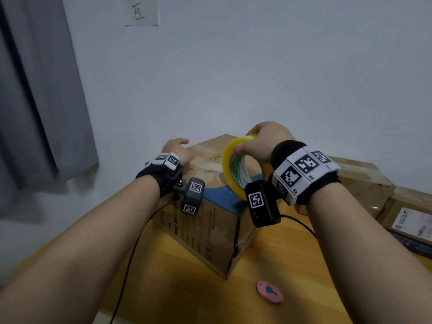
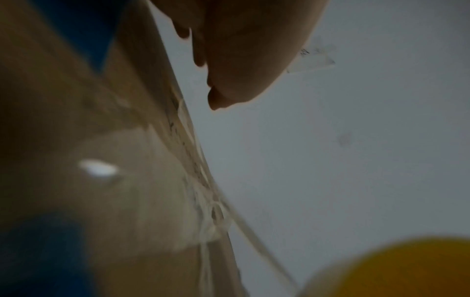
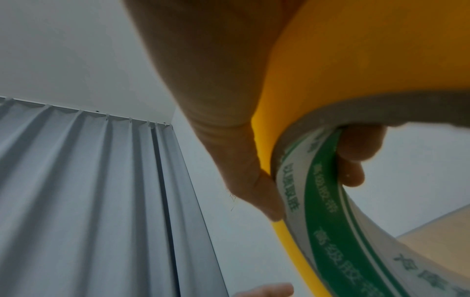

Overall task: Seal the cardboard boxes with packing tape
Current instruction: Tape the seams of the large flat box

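A cardboard box (image 1: 210, 220) with a blue patch on its top stands on the yellow table. My right hand (image 1: 259, 142) grips a yellow roll of packing tape (image 1: 230, 169) upright over the box top, thumb on the outer rim and fingers (image 3: 353, 160) through the green-printed core (image 3: 323, 193). My left hand (image 1: 176, 148) rests at the box's far left edge with its fingers (image 2: 223, 80) straight and holding nothing. A shiny strip of tape (image 2: 203, 180) lies along the box seam in the left wrist view, where the blurred roll (image 2: 396, 269) shows at bottom right.
More cardboard boxes (image 1: 364, 183) lie at the right, one with a white shipping label (image 1: 411, 220). A pink oval cutter (image 1: 270, 291) lies on the table (image 1: 187, 288) in front of the box. A grey curtain (image 1: 39, 94) hangs at left, a white wall behind.
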